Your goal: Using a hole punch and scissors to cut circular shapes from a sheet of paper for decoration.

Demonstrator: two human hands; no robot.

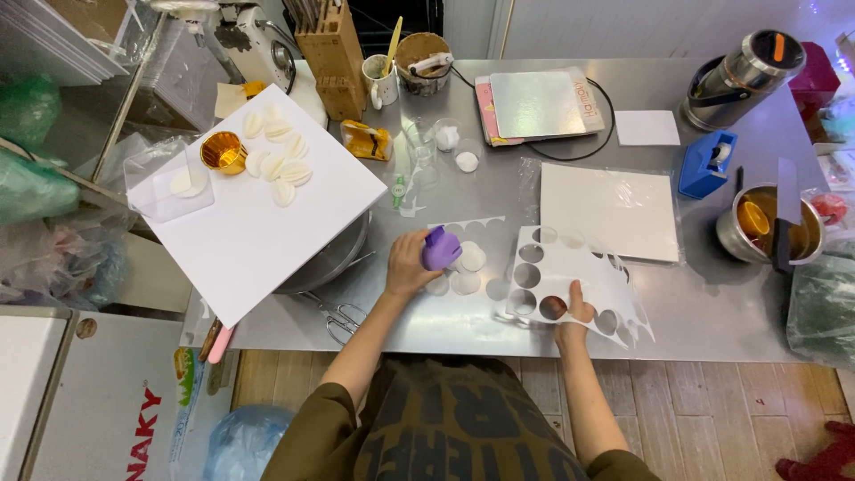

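The left hand (408, 264) curls closed around a small purple plastic punch (441, 248), gripping it from its nine o'clock side. Just below the punch, at its five o'clock, loose white paper discs (468, 270) lie on the steel table (712, 312). The right hand (574, 313) lies flat with fingers spread lightly, pressing down a white paper sheet full of round cut-out holes (570, 276). Beyond the sheet, at one o'clock, sits a plain white square board in clear wrap (610, 209). At ten o'clock from the left hand, a large white board (249, 214) carries more white discs (278, 156) and a small gold cup (223, 151).
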